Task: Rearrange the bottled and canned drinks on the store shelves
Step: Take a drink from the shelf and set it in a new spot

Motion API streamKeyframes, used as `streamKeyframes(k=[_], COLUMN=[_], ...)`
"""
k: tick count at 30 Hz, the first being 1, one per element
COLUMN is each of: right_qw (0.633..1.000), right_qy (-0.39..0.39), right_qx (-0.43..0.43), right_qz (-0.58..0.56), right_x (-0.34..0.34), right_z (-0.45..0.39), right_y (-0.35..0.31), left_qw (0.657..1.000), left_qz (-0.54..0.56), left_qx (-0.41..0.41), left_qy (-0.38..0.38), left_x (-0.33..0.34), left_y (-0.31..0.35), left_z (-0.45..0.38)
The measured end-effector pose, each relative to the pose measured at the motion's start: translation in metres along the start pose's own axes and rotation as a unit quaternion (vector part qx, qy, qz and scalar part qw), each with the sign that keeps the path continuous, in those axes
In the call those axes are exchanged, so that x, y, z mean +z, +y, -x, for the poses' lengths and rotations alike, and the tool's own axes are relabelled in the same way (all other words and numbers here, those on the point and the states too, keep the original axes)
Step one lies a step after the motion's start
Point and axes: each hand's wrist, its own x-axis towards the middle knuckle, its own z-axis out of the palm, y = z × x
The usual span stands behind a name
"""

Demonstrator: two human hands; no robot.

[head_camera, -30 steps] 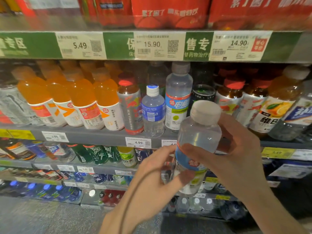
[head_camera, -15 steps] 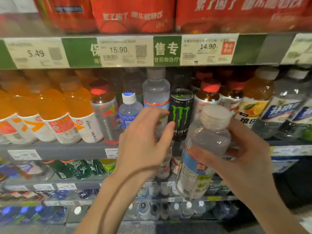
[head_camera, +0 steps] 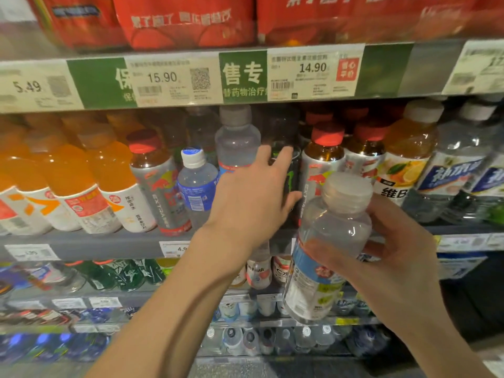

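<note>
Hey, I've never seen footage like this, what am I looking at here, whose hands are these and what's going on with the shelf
There is no machine here. A person wears a camera on the head, so this one picture looks forward and down at their own two hands in front of a store drinks shelf. The right hand holds a clear water bottle with a white cap. The left hand reaches to the black energy drink can standing between a tall clear bottle and red-capped bottles; its fingers lie on the can. Orange drink bottles stand further left. Price labels run along the shelf edge above.
</note>
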Motion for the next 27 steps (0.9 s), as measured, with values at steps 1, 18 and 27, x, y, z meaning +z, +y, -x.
streamKeyframes(k=[1,18,27], right_qw=[1.0,0.999,0.998], right_qy=[0.0,-0.009,-0.018], right_qx=[-0.001,-0.03,-0.06], right_qz=[-0.002,-0.022,-0.002], right_x=[-0.001,-0.017,0.001], right_z=[0.0,-0.01,-0.038], right_y=[0.0,-0.006,-0.031], left_qw=[1.0,0.944,0.906], left_qz=[0.002,0.222,0.233], left_qx=[-0.002,-0.03,-0.122], left_qy=[0.009,0.244,0.33], left_x=[0.0,0.001,-0.021], left_y=[0.002,-0.001,-0.042], left_z=[0.002,0.061,0.097])
